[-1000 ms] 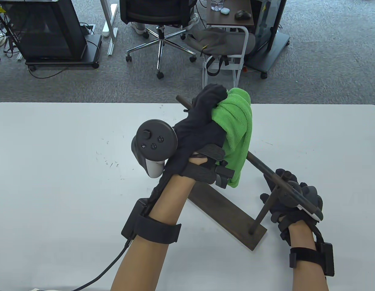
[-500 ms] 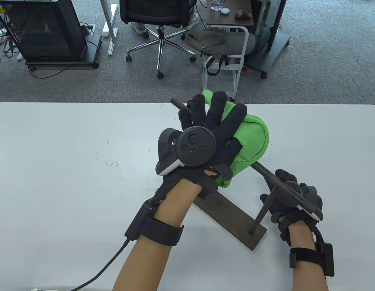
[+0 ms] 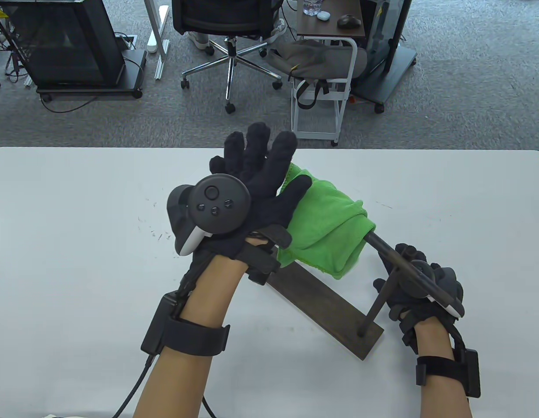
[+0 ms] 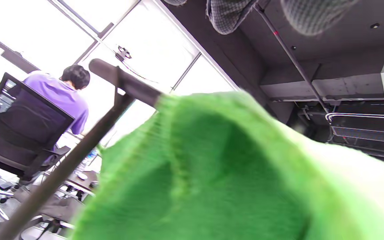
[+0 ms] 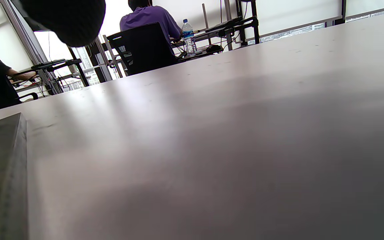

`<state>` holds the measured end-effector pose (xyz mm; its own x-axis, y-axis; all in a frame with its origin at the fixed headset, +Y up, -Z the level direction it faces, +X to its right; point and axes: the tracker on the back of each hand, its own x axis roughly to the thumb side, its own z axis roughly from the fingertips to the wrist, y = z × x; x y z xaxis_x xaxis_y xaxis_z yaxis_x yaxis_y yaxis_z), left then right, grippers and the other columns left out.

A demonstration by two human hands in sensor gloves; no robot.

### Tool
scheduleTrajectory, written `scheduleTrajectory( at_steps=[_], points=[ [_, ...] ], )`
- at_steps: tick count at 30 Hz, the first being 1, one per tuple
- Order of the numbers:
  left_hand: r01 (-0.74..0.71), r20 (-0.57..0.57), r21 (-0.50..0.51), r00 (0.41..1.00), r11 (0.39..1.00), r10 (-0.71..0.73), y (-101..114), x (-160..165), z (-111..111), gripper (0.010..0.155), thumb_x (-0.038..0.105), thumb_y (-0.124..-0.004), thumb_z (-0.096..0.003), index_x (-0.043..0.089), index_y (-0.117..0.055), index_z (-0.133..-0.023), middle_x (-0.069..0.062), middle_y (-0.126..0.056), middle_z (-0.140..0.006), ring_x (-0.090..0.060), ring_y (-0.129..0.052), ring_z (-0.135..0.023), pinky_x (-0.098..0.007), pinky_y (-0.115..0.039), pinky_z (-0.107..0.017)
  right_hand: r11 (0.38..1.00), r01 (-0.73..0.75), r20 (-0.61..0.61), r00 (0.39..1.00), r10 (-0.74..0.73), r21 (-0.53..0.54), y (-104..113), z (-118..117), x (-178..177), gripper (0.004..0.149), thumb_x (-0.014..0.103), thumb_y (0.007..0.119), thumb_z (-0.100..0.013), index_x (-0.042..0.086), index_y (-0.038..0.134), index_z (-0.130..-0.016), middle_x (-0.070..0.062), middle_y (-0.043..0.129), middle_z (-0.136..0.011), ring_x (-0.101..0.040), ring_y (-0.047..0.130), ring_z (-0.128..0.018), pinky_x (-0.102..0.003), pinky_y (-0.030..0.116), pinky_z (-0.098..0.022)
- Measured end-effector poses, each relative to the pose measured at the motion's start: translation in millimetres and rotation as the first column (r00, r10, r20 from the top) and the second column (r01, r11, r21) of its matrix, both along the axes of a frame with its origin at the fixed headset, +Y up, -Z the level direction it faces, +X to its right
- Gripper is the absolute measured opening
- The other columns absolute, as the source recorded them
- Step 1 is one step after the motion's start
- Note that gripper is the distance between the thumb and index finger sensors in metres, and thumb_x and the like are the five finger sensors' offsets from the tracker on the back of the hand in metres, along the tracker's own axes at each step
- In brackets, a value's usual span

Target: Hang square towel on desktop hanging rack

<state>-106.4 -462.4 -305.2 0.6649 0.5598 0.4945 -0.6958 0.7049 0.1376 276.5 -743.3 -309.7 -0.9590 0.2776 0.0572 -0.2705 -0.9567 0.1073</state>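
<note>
Green towel (image 3: 328,226) is lying draped over the rack's top bar (image 3: 384,248), bunched up, both sides hanging down toward the dark base board (image 3: 326,311). Left hand (image 3: 260,191) is hovering just left of the towel w/ fingers (image 3: 257,141) splayed wide, palm down, holding nothing; its thumb is sitting at the towel's upper left edge, contact can't be told. Tracker (image 3: 217,209) is riding on the back of that hand, blocking the view of the bar's far end & the far upright beneath.

In the left wrist view the towel (image 4: 218,173) is filling most of the frame right under the hand, blurry, w/ the bar end (image 4: 122,80) poking out to its left and a slanted post (image 4: 62,173) running down from it. Glove fingertips (image 4: 227,15) are hanging in at the top, apart, touching nothing.

Right hand (image 3: 419,287) is resting on the table (image 3: 77,261) at the rack's near end, beside the near upright (image 3: 380,300) & partly under the bar; whether it's gripping the rack or just lying flat, can't tell. Right wrist view is showing mostly tabletop (image 5: 228,133), the base board edge (image 5: 2,173) at left, one dark glove tip (image 5: 68,20) at top.

Beyond the table: office chair (image 3: 228,26), white cart (image 3: 326,87), black cabinet (image 3: 73,48) on the carpet, all well apart from both hands.
</note>
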Motion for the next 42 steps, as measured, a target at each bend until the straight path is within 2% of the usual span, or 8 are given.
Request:
scheduleTrajectory(
  at_steps=[6,9,20,23,26,30,35,42],
  points=[
    [-0.002,-0.068,-0.044,0.998,0.999,-0.001,-24,-36,-4,0.073,0.061,-0.067,-0.0556,0.026,-0.050,-0.117,-0.013,-0.023,-0.120,-0.061,-0.014,-0.106,-0.075,-0.011,-0.061,1.000,-0.010,0.002,1.000,0.010,-0.006,-2,0,1,0.072,0.056,0.070,-0.051,0.046,0.018,-0.100,-0.009,0.018,-0.117,-0.050,0.027,-0.103,-0.075,0.024,-0.063],
    [0.008,-0.085,-0.078,0.996,0.997,-0.014,-49,-47,-7,0.073,0.060,-0.067,-0.0555,0.026,-0.050,-0.117,-0.013,-0.023,-0.120,-0.061,-0.014,-0.106,-0.075,-0.011,-0.061,1.000,-0.015,0.007,1.000,0.015,-0.001,-1,1,1,0.072,0.056,0.069,-0.051,0.046,0.018,-0.100,-0.009,0.018,-0.117,-0.050,0.027,-0.103,-0.075,0.024,-0.063],
    [0.226,-0.113,-0.234,0.960,0.946,-0.257,-186,-74,-15,0.073,0.059,-0.068,-0.0551,0.027,-0.048,-0.117,-0.012,-0.022,-0.120,-0.060,-0.013,-0.106,-0.075,-0.011,-0.061,1.000,-0.017,0.025,1.000,0.017,-0.007,-3,1,6,0.072,0.056,0.069,-0.051,0.047,0.017,-0.099,-0.009,0.016,-0.117,-0.050,0.026,-0.103,-0.074,0.024,-0.063],
    [0.260,-0.124,-0.163,0.952,0.952,-0.281,-217,-75,-13,0.070,0.057,-0.070,-0.0540,0.026,-0.053,-0.115,-0.011,-0.031,-0.119,-0.059,-0.020,-0.107,-0.075,-0.013,-0.062,1.000,-0.022,0.027,0.999,0.022,-0.012,-3,1,7,0.071,0.055,0.070,-0.051,0.047,0.018,-0.099,-0.009,0.017,-0.117,-0.050,0.026,-0.103,-0.074,0.024,-0.063],
    [0.317,-0.115,-0.148,0.935,0.937,-0.334,-244,-77,-13,0.069,0.056,-0.071,-0.0534,0.026,-0.056,-0.114,-0.011,-0.036,-0.119,-0.058,-0.027,-0.108,-0.075,-0.015,-0.063,1.000,-0.022,0.041,0.999,0.023,-0.022,-6,-1,11,0.071,0.055,0.069,-0.051,0.047,0.018,-0.099,-0.009,0.016,-0.117,-0.050,0.026,-0.103,-0.074,0.024,-0.063],
    [0.425,-0.096,-0.202,0.888,0.882,-0.450,-265,-85,-20,0.067,0.054,-0.072,-0.0531,0.025,-0.059,-0.113,-0.011,-0.042,-0.118,-0.058,-0.030,-0.108,-0.075,-0.016,-0.063,0.999,-0.028,0.055,0.998,0.030,-0.034,-10,0,14,0.072,0.055,0.070,-0.051,0.047,0.018,-0.099,-0.009,0.016,-0.117,-0.050,0.026,-0.103,-0.074,0.024,-0.063],
    [0.405,-0.066,-0.366,0.887,0.838,-0.457,-290,-100,-25,0.067,0.053,-0.073,-0.0533,0.024,-0.061,-0.112,-0.013,-0.043,-0.118,-0.059,-0.032,-0.108,-0.076,-0.017,-0.063,0.998,-0.045,0.061,0.997,0.047,-0.041,-10,0,15,0.072,0.055,0.070,-0.051,0.047,0.017,-0.099,-0.009,0.016,-0.117,-0.050,0.025,-0.103,-0.074,0.023,-0.063],
    [0.396,-0.077,-0.466,0.872,0.791,-0.483,-305,-115,-28,0.067,0.053,-0.073,-0.0532,0.024,-0.061,-0.112,-0.013,-0.045,-0.118,-0.060,-0.035,-0.107,-0.076,-0.019,-0.064,0.998,-0.059,0.056,0.997,0.061,-0.035,-9,0,14,0.072,0.055,0.070,-0.051,0.047,0.017,-0.099,-0.009,0.016,-0.117,-0.050,0.025,-0.103,-0.074,0.023,-0.063]
  ],
)
